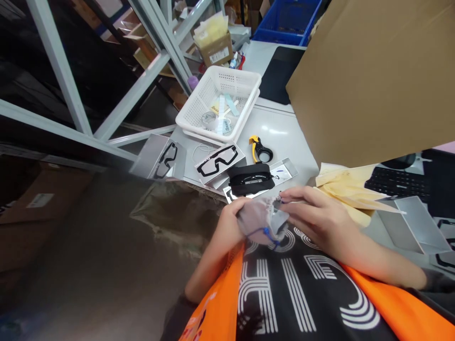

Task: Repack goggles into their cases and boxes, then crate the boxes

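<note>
Both my hands hold a small grey drawstring pouch (256, 221) with a blue cord, close to my chest. My left hand (231, 222) grips its left side with curled fingers. My right hand (314, 215) pinches its top right edge. Just beyond the pouch lies a black glasses case (250, 179) on the table. Silver boxes printed with black goggles (216, 162) lie beside the case, one more (159, 158) further left.
A white perforated basket (220, 102) with small packets stands at the back. A yellow and black tool (259, 150) lies near it. A large cardboard sheet (373, 76) rises on the right, above yellow papers (341, 187), a keyboard (398, 182) and an open silver box (412, 222).
</note>
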### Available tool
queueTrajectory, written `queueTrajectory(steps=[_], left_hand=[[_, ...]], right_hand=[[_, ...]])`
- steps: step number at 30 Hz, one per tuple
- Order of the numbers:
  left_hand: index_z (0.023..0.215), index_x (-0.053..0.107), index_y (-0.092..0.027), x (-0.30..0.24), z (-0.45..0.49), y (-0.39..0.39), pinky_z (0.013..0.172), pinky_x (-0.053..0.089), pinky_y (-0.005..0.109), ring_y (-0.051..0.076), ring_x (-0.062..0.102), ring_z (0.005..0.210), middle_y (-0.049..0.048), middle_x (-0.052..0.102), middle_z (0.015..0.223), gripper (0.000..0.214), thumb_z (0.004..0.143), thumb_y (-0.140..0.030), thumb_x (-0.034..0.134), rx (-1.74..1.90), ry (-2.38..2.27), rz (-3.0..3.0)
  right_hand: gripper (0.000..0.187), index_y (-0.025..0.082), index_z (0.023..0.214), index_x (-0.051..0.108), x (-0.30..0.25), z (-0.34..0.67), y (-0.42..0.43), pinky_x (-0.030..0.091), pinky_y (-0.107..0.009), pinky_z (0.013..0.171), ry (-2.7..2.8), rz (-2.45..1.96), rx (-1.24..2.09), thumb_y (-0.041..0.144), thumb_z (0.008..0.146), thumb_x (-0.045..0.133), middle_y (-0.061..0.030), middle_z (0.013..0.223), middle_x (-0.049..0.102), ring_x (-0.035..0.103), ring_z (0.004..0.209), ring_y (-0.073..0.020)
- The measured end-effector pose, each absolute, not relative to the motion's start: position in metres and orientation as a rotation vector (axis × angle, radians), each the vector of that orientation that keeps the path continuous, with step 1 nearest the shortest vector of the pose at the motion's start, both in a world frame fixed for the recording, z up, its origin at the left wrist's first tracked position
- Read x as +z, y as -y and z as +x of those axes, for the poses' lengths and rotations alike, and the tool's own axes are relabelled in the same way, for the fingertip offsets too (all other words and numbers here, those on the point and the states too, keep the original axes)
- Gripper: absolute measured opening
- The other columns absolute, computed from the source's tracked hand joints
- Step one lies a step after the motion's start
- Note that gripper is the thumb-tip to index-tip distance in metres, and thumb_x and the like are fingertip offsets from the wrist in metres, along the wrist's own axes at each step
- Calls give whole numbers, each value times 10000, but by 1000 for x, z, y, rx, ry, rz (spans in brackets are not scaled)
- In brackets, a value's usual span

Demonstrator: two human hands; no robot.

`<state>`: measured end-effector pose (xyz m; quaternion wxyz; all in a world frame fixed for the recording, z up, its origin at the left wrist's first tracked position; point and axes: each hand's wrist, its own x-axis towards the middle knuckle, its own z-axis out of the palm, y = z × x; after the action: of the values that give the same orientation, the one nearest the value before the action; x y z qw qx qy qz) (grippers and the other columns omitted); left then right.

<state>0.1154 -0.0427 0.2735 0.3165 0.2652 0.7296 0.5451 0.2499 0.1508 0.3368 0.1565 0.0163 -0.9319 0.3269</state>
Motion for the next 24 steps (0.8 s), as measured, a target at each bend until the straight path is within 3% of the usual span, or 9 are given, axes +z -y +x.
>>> queueTrajectory(steps=[7,11,14,17,19,21,24], left_hand=[[855,750,-187,271,111,38,844,542,345,250,694,924,60,773,962,203,680,-129,664,1466,-1800,495],[824,764,-195,269,111,34,846,544,338,239,696,909,49,778,939,223,682,-129,604,1437,-1703,437],[850,753,-186,267,113,35,812,530,314,219,683,874,39,768,917,246,683,-118,584,1453,-1738,376],[870,738,-185,266,115,37,843,506,305,208,670,906,34,755,951,276,686,-90,556,1514,-1852,437],[890,735,-185,264,117,37,870,499,310,211,668,937,34,751,977,304,673,-69,557,1522,-1929,521],[923,731,-182,262,119,36,859,510,314,216,673,932,35,750,976,322,664,-60,584,1516,-1985,565],[963,721,-182,263,117,40,866,525,334,227,680,944,52,747,1006,291,707,-87,622,1464,-2028,629]], right_hand=[[208,245,1075,690,340,252,-154,545,-277,572,2445,340,842,117,930,613,-24,943,760,678,664,-141],[168,188,1084,660,339,251,-164,546,-260,653,2449,638,984,123,944,594,-51,1017,757,687,745,-124],[98,171,1036,648,341,250,-167,557,-251,740,2529,528,1225,201,959,594,-68,999,742,705,883,-140],[111,179,1002,644,345,248,-164,525,-227,669,2648,227,1373,207,981,539,-29,858,722,678,745,-121],[108,182,1037,651,347,245,-161,483,-224,607,2741,91,1310,217,948,598,-1,784,690,632,655,-114],[219,179,1098,650,346,242,-158,466,-230,598,2819,86,1231,237,890,683,-4,808,672,613,665,-124],[183,181,1098,653,342,239,-156,470,-244,638,2882,122,1160,186,918,620,-29,880,644,610,738,-139]])
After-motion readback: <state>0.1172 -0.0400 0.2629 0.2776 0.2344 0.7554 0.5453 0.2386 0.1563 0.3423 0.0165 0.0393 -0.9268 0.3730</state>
